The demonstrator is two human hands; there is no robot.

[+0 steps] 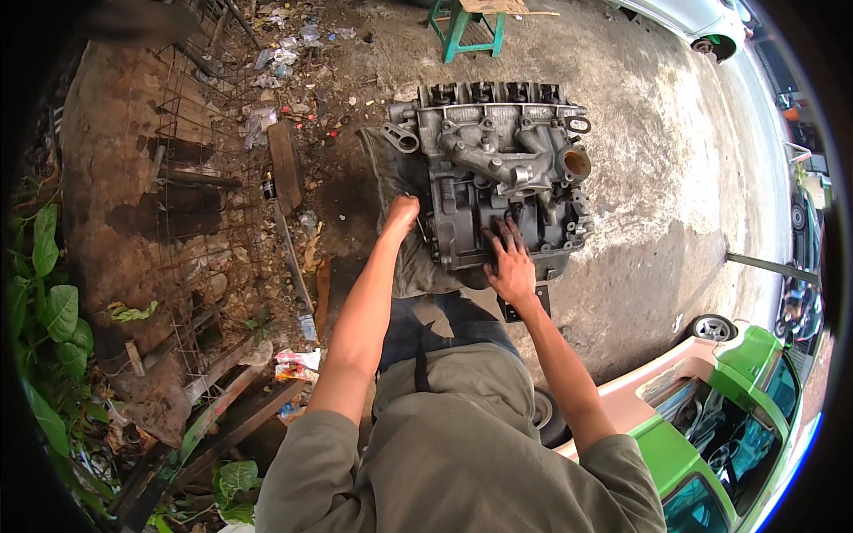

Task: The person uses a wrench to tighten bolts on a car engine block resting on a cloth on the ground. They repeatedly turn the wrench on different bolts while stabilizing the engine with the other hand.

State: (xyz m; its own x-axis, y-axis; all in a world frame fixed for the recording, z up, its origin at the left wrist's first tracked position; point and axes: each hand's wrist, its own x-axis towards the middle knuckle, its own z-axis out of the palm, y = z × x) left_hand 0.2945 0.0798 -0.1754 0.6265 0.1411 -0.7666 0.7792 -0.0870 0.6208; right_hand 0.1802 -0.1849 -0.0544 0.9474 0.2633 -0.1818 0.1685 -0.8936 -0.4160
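An engine (466, 147) with a metal manifold rests on a dark cloth (395, 258). My left hand (402, 215) is closed at the engine's lower left side, round what looks like a thin metal tool (423, 229), mostly hidden. My right hand (512, 265) lies on the lower part of the engine, fingers spread, their tips darkened. A loose-looking metal bracket (400, 138) juts out at the upper left of the engine.
A green stool (466, 31) stands beyond the engine. Scrap wood (284, 160), rusty mesh and litter lie to the left, with plants (62, 320) at the edge. A green vehicle (649, 471) is at lower right, a white car (684, 18) at upper right.
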